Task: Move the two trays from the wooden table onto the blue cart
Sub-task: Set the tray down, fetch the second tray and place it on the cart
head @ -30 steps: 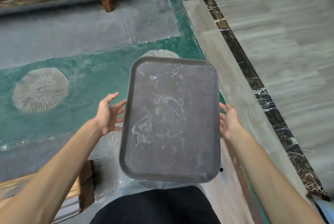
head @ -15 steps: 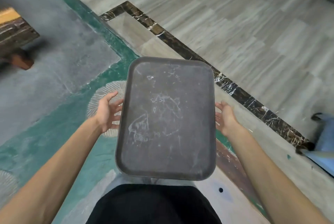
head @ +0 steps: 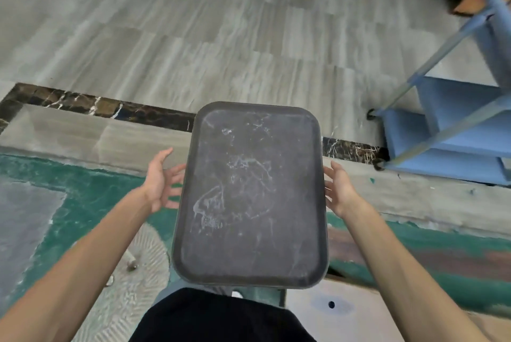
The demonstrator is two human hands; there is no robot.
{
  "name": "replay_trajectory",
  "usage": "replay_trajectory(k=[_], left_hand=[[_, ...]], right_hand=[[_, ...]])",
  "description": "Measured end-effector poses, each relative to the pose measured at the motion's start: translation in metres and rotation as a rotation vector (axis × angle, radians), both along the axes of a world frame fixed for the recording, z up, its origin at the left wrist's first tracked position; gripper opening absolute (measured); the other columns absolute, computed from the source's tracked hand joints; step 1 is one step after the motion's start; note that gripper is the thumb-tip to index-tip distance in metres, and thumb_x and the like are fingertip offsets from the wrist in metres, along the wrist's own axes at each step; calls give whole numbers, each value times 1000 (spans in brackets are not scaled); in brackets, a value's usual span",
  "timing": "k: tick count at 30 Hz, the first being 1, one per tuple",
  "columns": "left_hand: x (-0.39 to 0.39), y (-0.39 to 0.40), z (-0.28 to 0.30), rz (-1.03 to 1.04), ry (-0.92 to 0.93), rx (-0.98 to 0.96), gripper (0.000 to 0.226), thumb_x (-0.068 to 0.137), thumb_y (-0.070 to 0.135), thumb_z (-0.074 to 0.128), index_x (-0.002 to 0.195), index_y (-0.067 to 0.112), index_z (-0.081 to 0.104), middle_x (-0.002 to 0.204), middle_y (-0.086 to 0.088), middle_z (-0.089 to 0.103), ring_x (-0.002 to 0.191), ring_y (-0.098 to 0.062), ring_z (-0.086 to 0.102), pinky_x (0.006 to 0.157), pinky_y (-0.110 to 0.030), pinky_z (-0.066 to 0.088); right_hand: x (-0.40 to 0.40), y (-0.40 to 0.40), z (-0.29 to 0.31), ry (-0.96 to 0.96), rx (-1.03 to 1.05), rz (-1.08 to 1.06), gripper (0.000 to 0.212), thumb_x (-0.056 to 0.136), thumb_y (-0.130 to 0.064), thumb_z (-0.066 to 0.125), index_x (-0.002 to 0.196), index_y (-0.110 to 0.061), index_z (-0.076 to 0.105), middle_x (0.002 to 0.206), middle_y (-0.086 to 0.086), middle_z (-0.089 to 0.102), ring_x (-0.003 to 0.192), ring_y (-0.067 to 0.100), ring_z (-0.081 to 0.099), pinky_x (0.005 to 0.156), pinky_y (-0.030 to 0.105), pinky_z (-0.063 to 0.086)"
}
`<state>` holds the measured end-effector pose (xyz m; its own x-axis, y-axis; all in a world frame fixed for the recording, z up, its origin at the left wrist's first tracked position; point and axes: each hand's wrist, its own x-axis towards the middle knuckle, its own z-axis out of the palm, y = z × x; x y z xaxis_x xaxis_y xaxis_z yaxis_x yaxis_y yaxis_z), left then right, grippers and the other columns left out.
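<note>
Left hand (head: 160, 181) and right hand (head: 338, 189) – fingers spread – support a scuffed, round-cornered dark tray (head: 251, 195) by its long edges.

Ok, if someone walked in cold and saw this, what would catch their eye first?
The dark scuffed tray fills the middle of the view, held level between the left hand and right hand, one on each long side. At the right edge stands the blue cart with its bare shelves, on the grey wood-look floor. A dark marble strip and green patterned flooring run beneath.
</note>
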<state>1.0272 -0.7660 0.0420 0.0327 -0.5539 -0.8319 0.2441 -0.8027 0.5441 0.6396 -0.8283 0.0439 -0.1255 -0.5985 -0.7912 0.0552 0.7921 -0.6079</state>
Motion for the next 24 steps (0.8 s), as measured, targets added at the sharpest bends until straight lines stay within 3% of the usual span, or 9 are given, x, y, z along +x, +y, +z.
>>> replay_trajectory(k=[4, 8, 10, 15, 18, 22, 24], left_hand=[[-14, -91, 4, -142, 23, 24, 87, 72, 84, 36, 138, 31, 55, 135, 7, 65, 105, -31, 69, 86, -50, 50], [-38, -172, 2, -255, 97, 30, 87, 66, 85, 46, 129, 29, 64, 117, 5, 75, 94, -27, 74, 81, -49, 55], [-61, -204, 5, -336, 83, 26, 84, 69, 84, 43, 128, 28, 65, 115, 3, 76, 98, -28, 72, 79, -48, 55], [-139, -271, 16, -525, 117, 57, 79, 73, 81, 40, 126, 28, 65, 129, 1, 69, 119, -36, 63, 106, -59, 40], [-196, -298, 21, -640, 114, 76, 78, 75, 80, 38, 126, 27, 65, 129, 1, 69, 115, -33, 65, 107, -63, 37], [-286, -327, 28, -790, 120, 71, 84, 69, 82, 42, 129, 27, 64, 127, 2, 71, 113, -30, 66, 108, -61, 37], [-334, -337, 31, -856, 108, 74, 86, 66, 81, 44, 131, 28, 63, 130, 3, 69, 116, -30, 65, 107, -57, 37]], right_hand=[[-22, -29, 5, -1, 18, -156, 47, 102, -52, 32, 133, -27, 58, 111, 3, 65, 103, 19, 58, 76, 32, 46], [-58, -46, 10, -11, 41, -303, 47, 101, -53, 34, 130, -29, 62, 123, 2, 65, 102, 17, 60, 74, 34, 45], [-76, -45, 13, -33, 45, -398, 46, 101, -53, 36, 129, -29, 63, 122, 1, 66, 100, 16, 60, 74, 34, 46], [-127, -26, 22, -52, 47, -631, 47, 99, -56, 40, 130, -28, 61, 118, 3, 63, 100, 17, 60, 72, 34, 46], [-162, -12, 26, -55, 63, -750, 49, 98, -59, 40, 130, -28, 61, 123, 5, 63, 105, 20, 60, 75, 36, 48], [-217, 5, 27, -55, 50, -900, 49, 98, -58, 41, 129, -27, 61, 126, 6, 62, 108, 22, 58, 95, 40, 46], [-247, 11, 28, -51, 55, -951, 48, 98, -59, 40, 127, -28, 62, 121, 4, 62, 104, 20, 57, 82, 37, 45]])
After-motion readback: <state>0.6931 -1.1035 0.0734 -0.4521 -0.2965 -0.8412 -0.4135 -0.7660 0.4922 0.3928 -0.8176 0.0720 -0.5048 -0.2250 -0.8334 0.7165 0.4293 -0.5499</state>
